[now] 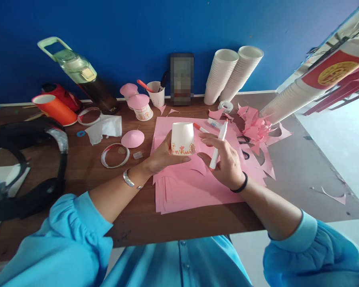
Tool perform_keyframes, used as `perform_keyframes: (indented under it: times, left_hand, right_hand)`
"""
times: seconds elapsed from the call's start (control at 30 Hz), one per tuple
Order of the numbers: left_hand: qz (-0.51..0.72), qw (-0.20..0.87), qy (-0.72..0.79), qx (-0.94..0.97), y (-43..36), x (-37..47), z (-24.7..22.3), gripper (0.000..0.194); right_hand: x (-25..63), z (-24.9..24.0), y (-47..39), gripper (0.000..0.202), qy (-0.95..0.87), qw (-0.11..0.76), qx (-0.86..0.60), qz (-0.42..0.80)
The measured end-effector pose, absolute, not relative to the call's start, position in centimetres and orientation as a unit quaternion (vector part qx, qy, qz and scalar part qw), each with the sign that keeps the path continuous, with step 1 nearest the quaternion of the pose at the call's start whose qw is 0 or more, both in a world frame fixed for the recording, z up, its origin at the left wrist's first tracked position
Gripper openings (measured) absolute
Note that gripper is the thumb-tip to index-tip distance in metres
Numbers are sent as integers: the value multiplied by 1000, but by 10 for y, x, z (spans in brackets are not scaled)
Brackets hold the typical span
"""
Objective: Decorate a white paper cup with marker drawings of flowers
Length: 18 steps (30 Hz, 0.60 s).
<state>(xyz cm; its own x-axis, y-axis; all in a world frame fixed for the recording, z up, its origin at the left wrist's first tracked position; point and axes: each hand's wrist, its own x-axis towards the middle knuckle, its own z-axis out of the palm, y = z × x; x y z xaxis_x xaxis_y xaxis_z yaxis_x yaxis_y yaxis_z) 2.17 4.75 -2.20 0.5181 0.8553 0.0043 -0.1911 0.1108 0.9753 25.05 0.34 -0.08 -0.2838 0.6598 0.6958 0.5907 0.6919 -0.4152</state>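
My left hand (167, 156) is closed around a white paper cup (182, 137), held upside down above pink paper sheets (191, 193). Orange and red flowers and grass are drawn along the cup's wide lower rim. In my right hand (229, 163) a white marker (219, 145) with an orange tip pointing up lies between thumb and fingers, just right of the cup. The marker's orange cap (200, 127) seems to lie on the paper behind. To the left stand a decorated cup with a pink cone roof (139, 105) and a loose pink paper cone (133, 138).
Tall stacks of paper cups (221, 75) stand by the blue wall, beside a propped phone (182, 79). Pink scraps (254, 123) and scissors (244, 153) lie at the right. A bottle (89, 79), tape rolls (115, 155) and black headphones (26, 175) occupy the left.
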Motion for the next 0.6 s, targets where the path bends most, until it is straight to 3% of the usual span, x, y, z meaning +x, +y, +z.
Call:
perform_keyframes:
  times: [0.27,0.6]
  left_hand:
    - [382,682,297,549,47,22,-21,82]
    - [340,712,257,559,49,15,-23,79]
  right_hand:
    - [252,-10,10,45,-802,449,-387,79]
    - [250,-11,10,34,-791,467,-379,112]
